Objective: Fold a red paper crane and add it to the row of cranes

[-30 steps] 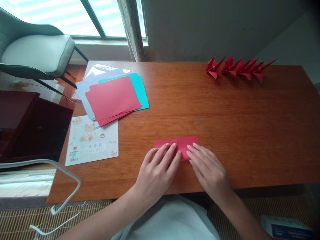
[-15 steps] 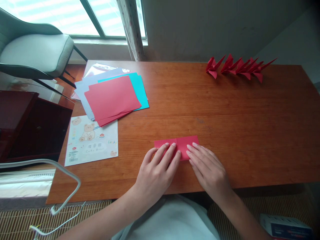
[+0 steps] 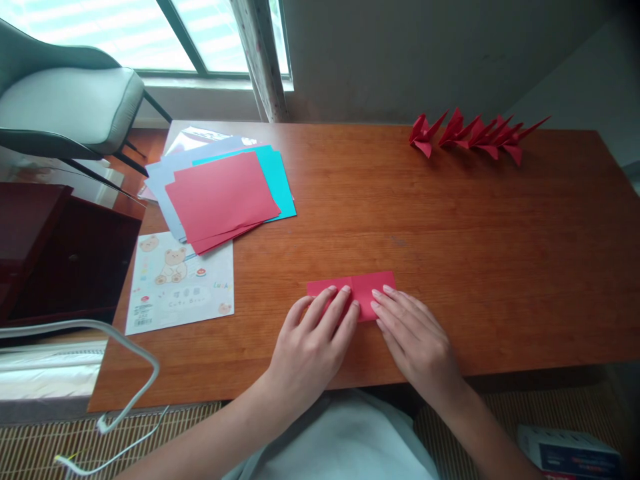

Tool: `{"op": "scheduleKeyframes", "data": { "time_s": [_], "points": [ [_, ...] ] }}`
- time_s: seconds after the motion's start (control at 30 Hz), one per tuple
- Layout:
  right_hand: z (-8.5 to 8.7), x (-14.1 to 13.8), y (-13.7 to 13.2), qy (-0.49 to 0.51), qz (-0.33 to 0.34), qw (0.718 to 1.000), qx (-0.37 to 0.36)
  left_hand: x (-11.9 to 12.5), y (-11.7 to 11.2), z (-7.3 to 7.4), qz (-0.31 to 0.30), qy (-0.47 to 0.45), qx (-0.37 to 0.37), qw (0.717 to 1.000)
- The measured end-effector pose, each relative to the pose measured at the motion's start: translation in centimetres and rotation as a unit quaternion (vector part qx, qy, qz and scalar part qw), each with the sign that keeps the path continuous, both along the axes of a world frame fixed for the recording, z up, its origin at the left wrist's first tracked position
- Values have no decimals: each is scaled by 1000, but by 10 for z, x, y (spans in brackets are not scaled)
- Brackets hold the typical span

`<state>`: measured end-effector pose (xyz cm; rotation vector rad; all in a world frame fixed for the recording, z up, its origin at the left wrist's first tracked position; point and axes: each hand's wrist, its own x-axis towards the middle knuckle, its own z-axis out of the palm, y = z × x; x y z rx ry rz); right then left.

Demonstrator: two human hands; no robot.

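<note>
A folded strip of red paper point(image 3: 361, 293) lies flat near the front edge of the wooden table, with a crease across its middle. My left hand point(image 3: 314, 340) rests over the strip's left half, fingers stretched out on the paper. On the right half, the fingertips of my right hand point(image 3: 417, 337) press down, extended and lying side by side. The hands cover the strip's lower part. Several folded red paper cranes point(image 3: 470, 137) stand in a row at the table's far right.
Red sheets point(image 3: 225, 200) lie over turquoise and pale blue ones at the left. A bear-printed sheet point(image 3: 180, 283) is nearer me. A white bent tube point(image 3: 135, 347) crosses the table's left front corner. A chair point(image 3: 70, 100) stands beyond, near the window.
Both hands keep their places on the red paper strip. The whole view has shifted very slightly.
</note>
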<state>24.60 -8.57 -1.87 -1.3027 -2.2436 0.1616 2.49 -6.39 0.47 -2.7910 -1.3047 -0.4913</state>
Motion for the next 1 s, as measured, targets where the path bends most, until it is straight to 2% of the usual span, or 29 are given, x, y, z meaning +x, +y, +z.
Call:
{"op": "scheduleKeyframes", "data": {
  "time_s": [0.73,1.0],
  "points": [
    [4,-3,1,-23,-7,1000,-3,-2,4,-1,-9,-12,-3,1000],
    [6,1,2,-21,9,1000,-8,-2,4,-1,-11,-11,-3,1000]
  ]
}}
